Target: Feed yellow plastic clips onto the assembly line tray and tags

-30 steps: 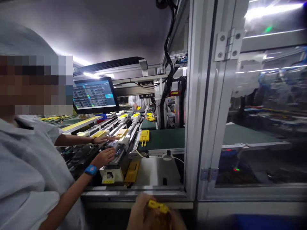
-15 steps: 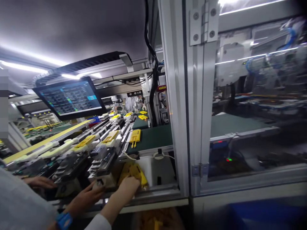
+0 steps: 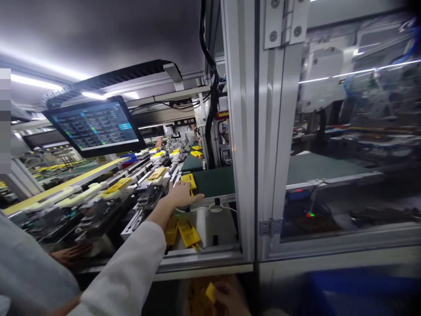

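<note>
My left hand [image 3: 180, 195], in a white sleeve, reaches over the near end of the green conveyor belt [image 3: 213, 182]. Its fingers are apart and its thumb points right. A flat yellow plastic part [image 3: 188, 179] lies right at its fingers and is partly covered by them; I cannot tell whether they touch. Low in the view, my right hand [image 3: 228, 298] pinches a small yellow plastic piece [image 3: 211, 292] above a container [image 3: 194, 303] of yellowish items. Between the two hands, yellow plastic parts [image 3: 189, 233] lie on the metal plate [image 3: 213, 226].
A co-worker's hand [image 3: 73, 254] rests at the left beside the fixtures. Rails with yellow parts [image 3: 118, 186] run away from me under a monitor [image 3: 95, 125]. An aluminium post [image 3: 245, 131] and a clear-panelled door stand at the right, with a blue bin [image 3: 355, 294] below.
My left hand has moved from the yellow parts on the metal plate up to the part on the belt. My right hand has come into view with a yellow piece. The co-worker's nearer hand has withdrawn.
</note>
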Demonstrator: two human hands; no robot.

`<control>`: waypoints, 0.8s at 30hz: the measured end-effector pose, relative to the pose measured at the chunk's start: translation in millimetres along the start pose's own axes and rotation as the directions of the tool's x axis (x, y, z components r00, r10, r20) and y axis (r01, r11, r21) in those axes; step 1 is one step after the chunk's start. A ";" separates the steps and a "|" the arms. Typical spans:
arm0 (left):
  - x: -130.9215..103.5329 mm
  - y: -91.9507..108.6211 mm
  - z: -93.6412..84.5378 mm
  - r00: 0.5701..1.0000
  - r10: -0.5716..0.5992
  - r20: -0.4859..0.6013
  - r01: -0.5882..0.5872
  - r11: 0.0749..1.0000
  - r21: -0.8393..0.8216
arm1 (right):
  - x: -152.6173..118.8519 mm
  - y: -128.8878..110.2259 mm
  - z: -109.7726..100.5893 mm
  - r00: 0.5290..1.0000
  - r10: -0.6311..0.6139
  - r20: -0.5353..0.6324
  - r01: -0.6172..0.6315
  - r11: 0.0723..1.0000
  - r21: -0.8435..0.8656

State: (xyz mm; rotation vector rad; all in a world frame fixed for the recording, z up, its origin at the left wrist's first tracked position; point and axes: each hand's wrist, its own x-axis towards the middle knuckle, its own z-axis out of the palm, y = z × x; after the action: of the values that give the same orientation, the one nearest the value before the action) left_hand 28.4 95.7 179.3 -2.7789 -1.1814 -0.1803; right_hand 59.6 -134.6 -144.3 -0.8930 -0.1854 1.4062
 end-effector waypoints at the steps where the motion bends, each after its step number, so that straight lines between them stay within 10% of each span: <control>1: -9.9 3.6 3.8 0.995 0.089 -0.053 -0.090 0.996 -0.007 | -5.3 -4.8 3.5 1.000 0.015 0.002 -0.015 0.999 0.028; 5: -72.1 28.2 24.8 0.887 0.224 -0.403 -0.336 0.912 -0.234 | -33.4 -29.6 20.3 0.997 -0.059 0.057 0.052 0.991 0.122; 9: -153.9 63.7 50.6 0.792 -0.170 -0.586 -0.346 0.667 -0.660 | -68.4 -64.6 26.9 0.946 -0.317 0.072 0.304 0.941 0.151; 11: -194.2 81.9 64.9 0.838 -0.438 -0.326 -0.186 0.332 -0.925 | -87.6 -84.5 28.4 0.884 -0.466 0.042 0.465 0.885 0.028; 14: -244.8 98.9 85.8 0.926 -0.364 0.102 0.077 -0.082 -0.994 | -114.4 -108.3 37.1 0.718 -0.681 0.144 0.677 0.635 -0.371; 18: -286.0 98.0 101.4 0.971 -0.169 0.167 0.163 -0.041 -0.986 | -136.2 -116.0 60.2 0.619 -0.585 0.524 0.750 0.242 -0.616; 24: -304.9 85.3 91.3 0.951 -0.241 0.193 0.219 0.083 -0.972 | -145.0 -103.5 84.1 0.513 -0.557 0.653 0.778 -0.017 -0.627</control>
State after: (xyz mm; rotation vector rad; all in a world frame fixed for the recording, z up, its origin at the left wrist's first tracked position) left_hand -114.2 -165.0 37.0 -3.4416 -2.0612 -1.6770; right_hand 58.2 -219.6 33.4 -1.2346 -1.5312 0.2565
